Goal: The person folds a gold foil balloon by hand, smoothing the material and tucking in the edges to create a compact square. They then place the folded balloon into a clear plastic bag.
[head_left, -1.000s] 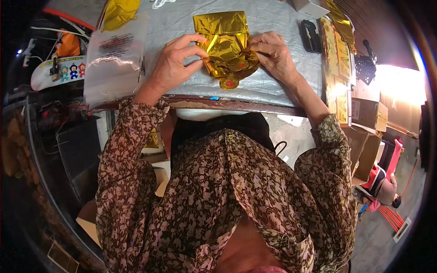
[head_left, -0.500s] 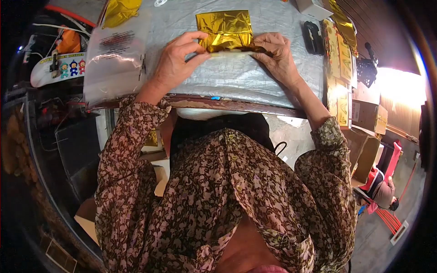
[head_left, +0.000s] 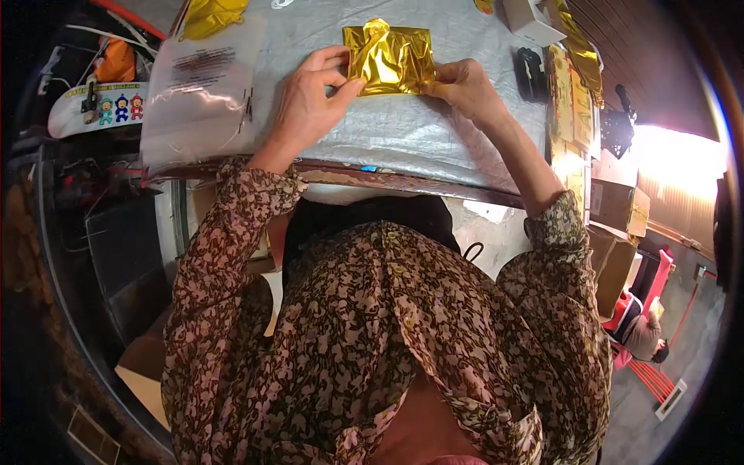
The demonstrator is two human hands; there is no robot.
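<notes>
A shiny gold foil sheet (head_left: 391, 62), crinkled and roughly square, lies between my hands over the silvery table cover (head_left: 333, 155). A rounded bump rises at its top left edge. My left hand (head_left: 314, 97) pinches its lower left corner between thumb and fingers. At the lower right corner, my right hand (head_left: 465, 89) has thumb and fingertips closed on the foil. To the left of my left hand lies a clear plastic bag (head_left: 194, 101) with dark print.
Another gold foil piece (head_left: 213, 17) lies at the top left. A black object (head_left: 531, 74) and a white box (head_left: 533, 22) sit on the right. Cardboard boxes (head_left: 612, 256) stand beyond the table's right side. A person (head_left: 642, 329) is in the far right background.
The foil's lower edge, rolled up between my fingers before, now lies flatter and lower. A bump has appeared at its top edge. Both hands still grip the lower corners.
</notes>
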